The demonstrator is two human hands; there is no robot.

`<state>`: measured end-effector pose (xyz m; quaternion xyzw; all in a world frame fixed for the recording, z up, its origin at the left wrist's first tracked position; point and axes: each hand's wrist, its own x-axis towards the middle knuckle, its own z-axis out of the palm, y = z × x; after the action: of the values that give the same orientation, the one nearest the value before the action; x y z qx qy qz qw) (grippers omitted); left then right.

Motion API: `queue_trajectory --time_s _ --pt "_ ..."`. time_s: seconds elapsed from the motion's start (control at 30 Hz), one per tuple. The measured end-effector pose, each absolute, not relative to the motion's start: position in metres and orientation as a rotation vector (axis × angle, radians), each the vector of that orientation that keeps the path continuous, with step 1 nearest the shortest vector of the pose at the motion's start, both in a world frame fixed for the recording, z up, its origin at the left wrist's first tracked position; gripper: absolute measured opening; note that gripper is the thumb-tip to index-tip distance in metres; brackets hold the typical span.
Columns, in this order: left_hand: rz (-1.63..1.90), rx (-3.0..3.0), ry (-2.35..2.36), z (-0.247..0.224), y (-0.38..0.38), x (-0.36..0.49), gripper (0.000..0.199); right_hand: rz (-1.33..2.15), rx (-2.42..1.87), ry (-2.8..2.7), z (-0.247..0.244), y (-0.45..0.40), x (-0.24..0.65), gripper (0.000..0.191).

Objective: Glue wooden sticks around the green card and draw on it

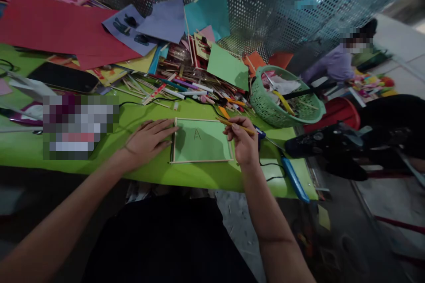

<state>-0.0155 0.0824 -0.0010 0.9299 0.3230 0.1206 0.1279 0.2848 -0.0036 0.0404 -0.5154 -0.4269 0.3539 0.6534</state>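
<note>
A green card (206, 148) edged with thin wooden sticks lies flat on the green table, with a letter A drawn on it. My left hand (149, 139) rests flat with fingers stretched out, its fingertips at the card's left edge. At the card's right side, my right hand (244, 141) pinches a pencil (229, 123), whose end points left over the card's upper right corner. Just right of that hand lies a blue utility knife (294, 177), near the table's front edge.
Loose sticks, pens and markers (195, 88) are strewn behind the card. A green plastic basket (265, 101) holds tools at the right. Red paper (49, 26) and a black phone (61, 77) lie at the left. Another person (335, 62) sits at the far right.
</note>
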Motion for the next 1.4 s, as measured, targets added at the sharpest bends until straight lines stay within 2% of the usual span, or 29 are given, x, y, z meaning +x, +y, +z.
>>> queue_trajectory --time_s 0.2,0.37,0.5,1.4 --pt "0.459 2.700 0.856 0.002 0.067 -0.028 0.043 0.915 -1.228 -0.977 0.035 0.002 0.275 0.020" --pt "0.443 2.704 0.844 0.003 0.066 -0.026 0.042 1.053 -1.328 -1.079 0.026 0.000 0.260 0.031" --pt "0.428 2.694 0.834 0.003 0.066 -0.026 0.043 1.032 -1.414 -1.116 0.022 0.001 0.254 0.035" --pt "0.405 2.689 0.806 0.001 0.068 -0.028 0.046 0.968 -1.511 -1.192 0.019 0.000 0.256 0.025"
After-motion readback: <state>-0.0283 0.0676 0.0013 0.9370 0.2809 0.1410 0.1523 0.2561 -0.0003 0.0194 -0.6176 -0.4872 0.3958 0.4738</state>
